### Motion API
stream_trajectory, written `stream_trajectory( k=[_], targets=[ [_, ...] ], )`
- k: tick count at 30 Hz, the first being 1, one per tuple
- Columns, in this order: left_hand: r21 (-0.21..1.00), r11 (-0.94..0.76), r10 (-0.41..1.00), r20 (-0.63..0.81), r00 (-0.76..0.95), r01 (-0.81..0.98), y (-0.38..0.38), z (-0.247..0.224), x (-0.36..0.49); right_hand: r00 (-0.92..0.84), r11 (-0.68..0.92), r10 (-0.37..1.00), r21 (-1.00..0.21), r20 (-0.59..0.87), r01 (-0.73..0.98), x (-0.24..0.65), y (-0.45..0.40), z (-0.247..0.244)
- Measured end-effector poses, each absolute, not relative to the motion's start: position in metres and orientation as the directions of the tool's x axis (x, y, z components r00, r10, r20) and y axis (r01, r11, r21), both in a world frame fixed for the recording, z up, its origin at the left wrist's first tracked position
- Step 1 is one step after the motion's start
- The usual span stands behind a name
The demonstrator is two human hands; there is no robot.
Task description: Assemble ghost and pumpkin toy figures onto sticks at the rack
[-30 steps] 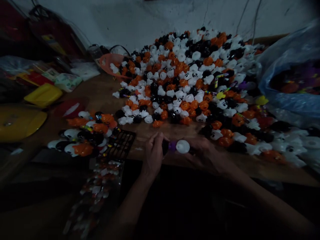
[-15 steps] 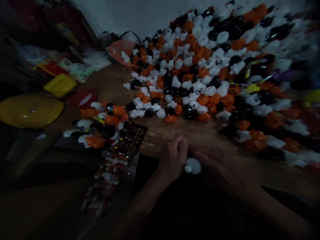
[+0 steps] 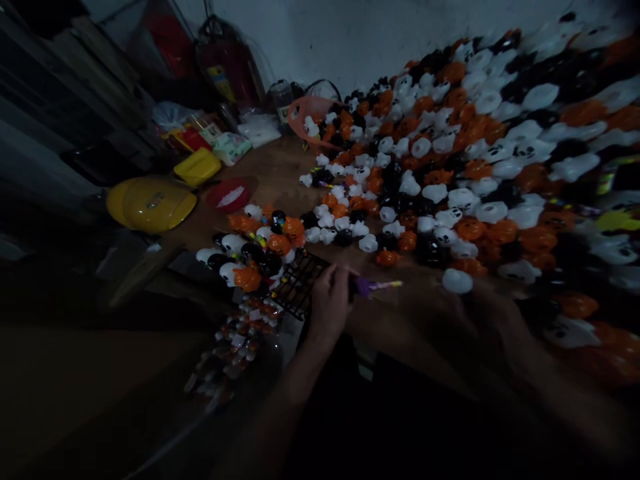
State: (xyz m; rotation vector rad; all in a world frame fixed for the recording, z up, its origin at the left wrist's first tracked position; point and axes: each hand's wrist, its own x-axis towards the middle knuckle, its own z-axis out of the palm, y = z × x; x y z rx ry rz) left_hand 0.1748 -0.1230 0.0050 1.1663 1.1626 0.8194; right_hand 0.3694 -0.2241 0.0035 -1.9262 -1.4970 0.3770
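My left hand [image 3: 332, 299] is closed around a purple piece with a thin pink and yellow stick [image 3: 383, 285] pointing right from the fingers. What else lies inside that hand is hidden. To the right, my right hand [image 3: 483, 310], dark and blurred, has a round, translucent white plastic piece [image 3: 457, 281] at its fingertips. Just beyond both hands spreads a large heap of small white ghost, orange pumpkin and black figures [image 3: 440, 200]. Close to my left hand lies a black plastic grid [image 3: 300, 283], partly covered by a cluster of similar figures [image 3: 253, 257].
A red bowl [image 3: 229, 195] with white contents, a yellow rounded object [image 3: 153, 203] and a smaller yellow container [image 3: 198, 167] stand at left. An orange basket [image 3: 300, 120] tips toward the heap. More figures [image 3: 240, 347] lie lower, below the table's edge.
The view has swung left. My hands, close together before, are now apart; the right one moved right with the white piece. The purple piece and stick now show in my left hand.
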Motion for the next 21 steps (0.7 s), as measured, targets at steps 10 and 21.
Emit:
stream_trajectory(
  k=[10,21],
  targets=[
    [0.856,0.501,0.813,-0.416,0.407,-0.125,-0.150,0.002,0.161,0.164,-0.134,0.890,-0.101,0.426,0.986,0.359,-0.242,0.006],
    [0.919,0.004,0.971,-0.097,0.217,0.393,-0.154,0.003,0.105,-0.009,0.128,0.970,-0.476,0.244,0.870,0.302,-0.224,0.008]
  ],
)
